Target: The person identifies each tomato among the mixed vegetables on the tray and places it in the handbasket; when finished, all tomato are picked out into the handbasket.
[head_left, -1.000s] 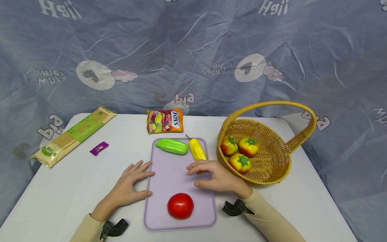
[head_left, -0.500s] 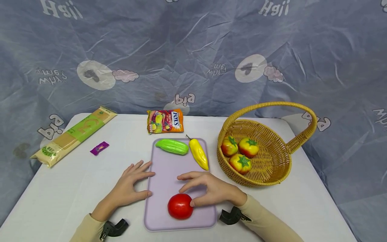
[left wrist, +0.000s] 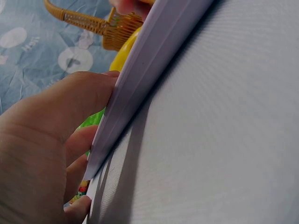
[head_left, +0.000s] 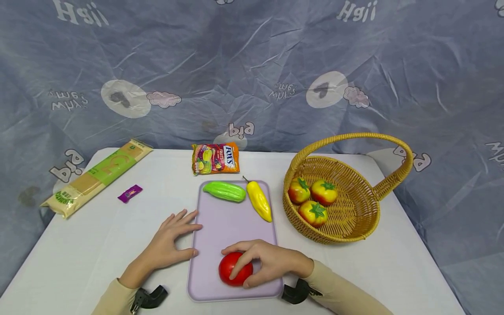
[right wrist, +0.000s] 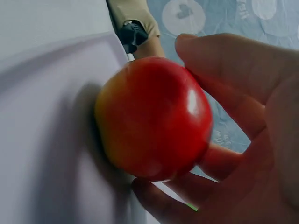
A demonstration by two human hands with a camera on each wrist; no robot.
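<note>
My right hand (head_left: 271, 262) curls its fingers and thumb round a glossy red toy tomato (right wrist: 154, 121), which sits on the near part of a lilac tray (head_left: 220, 232). A yellowish underside shows on the tomato in the right wrist view. My left hand (head_left: 167, 243) lies at the tray's left side, fingers spread and fairly straight, with fingertips and thumb right at the rim (left wrist: 140, 74). A green toy cucumber (head_left: 224, 191) and a yellow toy pepper (head_left: 258, 201) lie at the tray's far end.
To the right stands a wicker basket (head_left: 354, 218) with a tall handle, holding three red-yellow toy tomatoes (head_left: 317, 213). Behind the tray lies a candy bag (head_left: 215, 158). On the left are a long noodle packet (head_left: 98, 177) and a small purple sweet (head_left: 130, 193).
My right hand has moved from beside the yellow pepper toward me and closed round the red tomato. The left hand has stayed at the tray's edge.
</note>
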